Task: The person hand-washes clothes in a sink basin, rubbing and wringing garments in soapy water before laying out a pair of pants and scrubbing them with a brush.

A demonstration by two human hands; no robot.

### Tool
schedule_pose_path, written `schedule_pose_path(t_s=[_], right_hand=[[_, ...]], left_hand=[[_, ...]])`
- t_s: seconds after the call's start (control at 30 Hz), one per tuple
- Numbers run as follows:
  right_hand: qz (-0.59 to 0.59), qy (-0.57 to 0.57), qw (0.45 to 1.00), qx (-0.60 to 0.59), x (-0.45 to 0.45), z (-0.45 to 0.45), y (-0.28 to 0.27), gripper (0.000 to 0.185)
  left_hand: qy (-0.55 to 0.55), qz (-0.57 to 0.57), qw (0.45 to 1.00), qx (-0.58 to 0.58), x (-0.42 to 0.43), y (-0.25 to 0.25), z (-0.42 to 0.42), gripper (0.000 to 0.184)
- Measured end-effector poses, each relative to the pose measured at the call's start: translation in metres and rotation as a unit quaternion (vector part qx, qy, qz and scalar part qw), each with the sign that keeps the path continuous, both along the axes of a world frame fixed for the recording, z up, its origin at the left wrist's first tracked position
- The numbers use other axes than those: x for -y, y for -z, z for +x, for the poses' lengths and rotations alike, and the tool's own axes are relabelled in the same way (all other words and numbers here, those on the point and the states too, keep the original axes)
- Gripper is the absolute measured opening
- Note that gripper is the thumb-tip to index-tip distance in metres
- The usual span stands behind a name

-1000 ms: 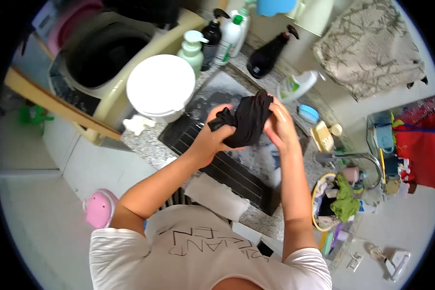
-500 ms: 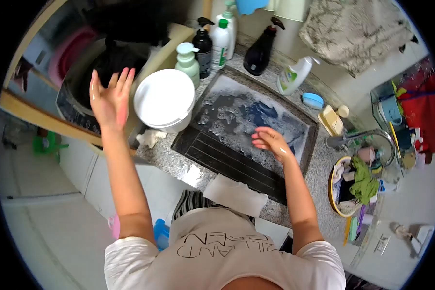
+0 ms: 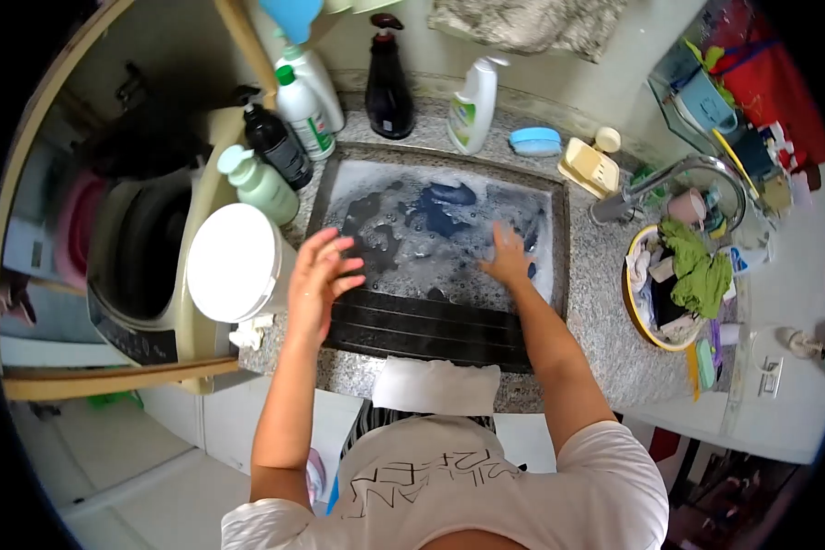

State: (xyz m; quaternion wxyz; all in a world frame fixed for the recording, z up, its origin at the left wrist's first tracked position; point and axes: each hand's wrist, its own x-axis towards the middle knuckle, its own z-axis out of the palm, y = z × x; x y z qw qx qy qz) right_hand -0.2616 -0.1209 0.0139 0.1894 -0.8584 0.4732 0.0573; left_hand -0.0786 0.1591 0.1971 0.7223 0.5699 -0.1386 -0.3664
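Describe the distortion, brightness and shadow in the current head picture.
Head view: the corners are black and the wooden frame at left bows, as through a very wide lens; head view: the white bucket looks nearly washed out; head view: the washing machine's opening is in deep shadow; head view: the left hand shows distinct fingers.

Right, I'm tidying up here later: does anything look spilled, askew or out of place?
Nothing looks damaged; the white foam lies inside the dark rectangular sink. One oddity: a crumpled white lump on the speckled grey stone counter beside the round white bucket, odd because it lies loose and shapeless. I can't tell what it is.
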Motion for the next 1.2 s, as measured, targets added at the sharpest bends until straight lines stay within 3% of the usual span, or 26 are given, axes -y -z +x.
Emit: schedule_pose_path(t_s=[0.07, 0.1, 0.23, 0.43, 0.53, 0.63, 0.67, 0.73, 0.8, 0.83, 0.87, 0.93, 0.97, 1.0, 1.03, 1.07, 1.2], right_hand=[[0.045, -0.045, 0.996, -0.059, -0.001, 0.005, -0.002, 0.09], [0.037, -0.052, 0.997, -0.053, -0.004, 0.007, -0.006, 0.083], [0.034, -0.052, 0.998, 0.012, -0.005, 0.013, 0.046, 0.084], [0.078, -0.046, 0.991, 0.096, -0.062, 0.026, -0.009, 0.076], [0.102, -0.041, 0.981, 0.163, -0.074, 0.035, -0.023, 0.076], [0.335, 0.06, 0.911, 0.233, -0.085, 0.049, -0.04, 0.073], [0.337, 0.06, 0.91, 0.232, -0.093, 0.056, -0.037, 0.073], [0.438, 0.235, 0.779, 0.383, -0.108, 0.068, -0.038, 0.071], [0.565, 0.303, 0.641, 0.421, -0.117, 0.072, -0.044, 0.069], [0.581, 0.289, 0.621, 0.439, -0.12, 0.074, -0.043, 0.065], [0.596, 0.276, 0.599, 0.457, -0.121, 0.075, -0.041, 0.06], [0.598, 0.143, 0.64, 0.461, -0.103, 0.063, -0.037, 0.048], [0.441, 0.059, 0.76, 0.473, -0.091, 0.057, -0.032, 0.034], [0.263, -0.031, 0.846, 0.463, -0.076, 0.05, -0.028, 0.023], [0.1, -0.056, 0.924, 0.364, -0.059, 0.037, -0.044, 0.022], [-0.08, -0.124, 0.916, 0.373, -0.039, 0.027, -0.033, 0.026], [-0.16, -0.234, 0.954, 0.1, -0.009, -0.015, -0.007, 0.033]], left_hand=[[0.027, 0.04, 0.999, -0.024, 0.014, 0.026, -0.003, 0.041], [0.038, 0.062, 0.996, -0.044, 0.022, 0.042, -0.002, 0.04], [0.082, 0.163, 0.981, -0.072, 0.052, 0.095, -0.005, 0.037], [0.18, 0.25, 0.949, -0.062, 0.093, 0.134, -0.014, 0.037], [0.151, 0.257, 0.952, -0.068, 0.106, 0.136, -0.02, 0.037], [0.145, 0.258, 0.954, -0.047, 0.112, 0.141, -0.015, 0.042], [0.127, 0.247, 0.96, -0.042, 0.111, 0.143, -0.012, 0.045], [0.112, 0.229, 0.965, -0.056, 0.11, 0.152, 0.001, 0.047], [0.118, 0.236, 0.961, 0.083, 0.104, 0.151, 0.007, 0.05], [0.12, 0.269, 0.942, 0.162, 0.1, 0.136, 0.007, 0.048], [0.118, 0.272, 0.942, 0.159, 0.096, 0.14, 0.008, 0.048], [0.049, 0.244, 0.882, 0.401, 0.084, 0.149, 0.011, 0.042], [0.07, 0.215, 0.861, 0.455, 0.08, 0.141, 0.01, 0.04], [0.091, 0.228, 0.849, 0.468, 0.076, 0.13, 0.002, 0.037], [0.111, 0.216, 0.828, 0.506, 0.074, 0.126, -0.005, 0.036], [0.131, 0.202, 0.804, 0.543, 0.074, 0.123, -0.014, 0.036], [0.23, 0.164, 0.781, 0.557, 0.086, 0.126, -0.041, 0.042]])
